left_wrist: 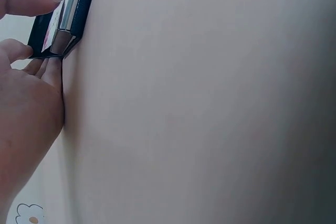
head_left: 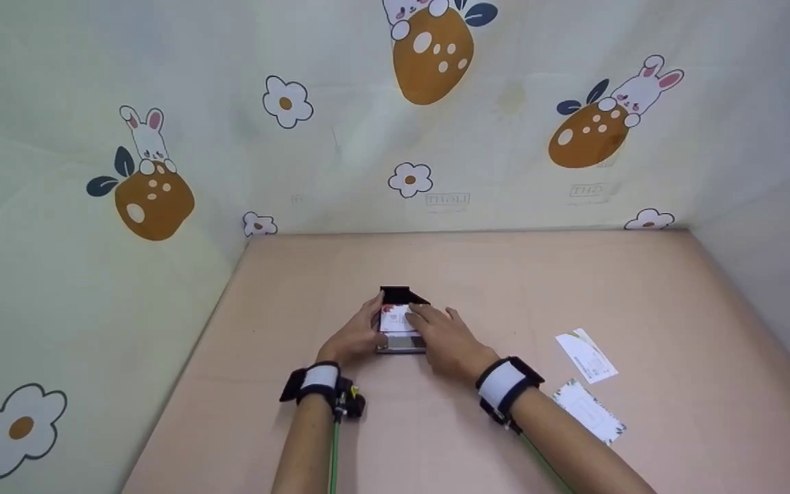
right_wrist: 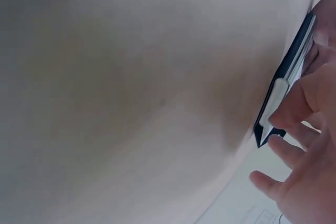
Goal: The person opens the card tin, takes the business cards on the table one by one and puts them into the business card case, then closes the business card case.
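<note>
A small business card case (head_left: pixel 400 345), black with a silvery metal face, lies on the table between the two hands, its black flap (head_left: pixel 396 295) lifted at the far side. In it is a white card (head_left: pixel 393 319) with red decoration. My left hand (head_left: pixel 354 341) grips the case by its left side, thumb near the front corner and fingers along the edge. My right hand (head_left: pixel 453 343) reaches in from the right, fingers laid over the card. In the right wrist view the fingertips (right_wrist: pixel 281 119) touch the case's side, other fingers spread past it.
To the right on the pinkish table (head_left: pixel 498 425) lie two loose cards, a white one with a green and yellow corner (head_left: pixel 587 355) and one with a leafy border (head_left: pixel 588 412), partly behind the right forearm. A patterned curtain (head_left: pixel 340 151) stands around the table's back and sides.
</note>
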Tool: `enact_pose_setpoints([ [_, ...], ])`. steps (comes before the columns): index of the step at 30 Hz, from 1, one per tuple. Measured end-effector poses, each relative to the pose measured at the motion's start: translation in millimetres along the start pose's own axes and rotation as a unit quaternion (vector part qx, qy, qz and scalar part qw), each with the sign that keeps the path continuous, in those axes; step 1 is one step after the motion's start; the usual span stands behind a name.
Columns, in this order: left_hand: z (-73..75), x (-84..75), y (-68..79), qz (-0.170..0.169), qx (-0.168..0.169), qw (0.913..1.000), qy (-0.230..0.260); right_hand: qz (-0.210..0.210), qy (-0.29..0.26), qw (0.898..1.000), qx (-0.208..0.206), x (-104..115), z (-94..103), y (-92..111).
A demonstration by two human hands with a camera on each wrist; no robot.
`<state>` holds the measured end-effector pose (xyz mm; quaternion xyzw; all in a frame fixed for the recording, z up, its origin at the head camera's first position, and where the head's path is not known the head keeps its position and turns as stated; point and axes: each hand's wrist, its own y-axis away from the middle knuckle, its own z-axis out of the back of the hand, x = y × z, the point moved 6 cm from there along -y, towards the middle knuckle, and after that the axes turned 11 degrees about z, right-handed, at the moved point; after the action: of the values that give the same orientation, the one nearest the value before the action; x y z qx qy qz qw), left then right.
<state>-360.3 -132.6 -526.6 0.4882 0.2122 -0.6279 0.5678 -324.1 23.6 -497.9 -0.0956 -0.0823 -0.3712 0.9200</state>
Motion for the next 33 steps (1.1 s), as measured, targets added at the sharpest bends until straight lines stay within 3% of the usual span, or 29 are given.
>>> enact_pose_setpoints([
  [11, 0.2, -3.2, 1.0, 0.003, -0.003, 0.9998, -0.019, -0.005, 0.006, 0.999, 0.034, 7.1, -3.7, 6.3],
  [22, -0.1, 0.3, -0.2, -0.002, 0.006, 1.0000, 0.002, 0.006, 0.048, 0.998, 0.049, 15.6, -6.0, 11.7],
  [33, -1.3, -0.1, -0.2, -0.007, 0.010, 0.9997, 0.023, -0.002, 0.024, 0.998, 0.057, 21.3, -4.5, 16.4],
])
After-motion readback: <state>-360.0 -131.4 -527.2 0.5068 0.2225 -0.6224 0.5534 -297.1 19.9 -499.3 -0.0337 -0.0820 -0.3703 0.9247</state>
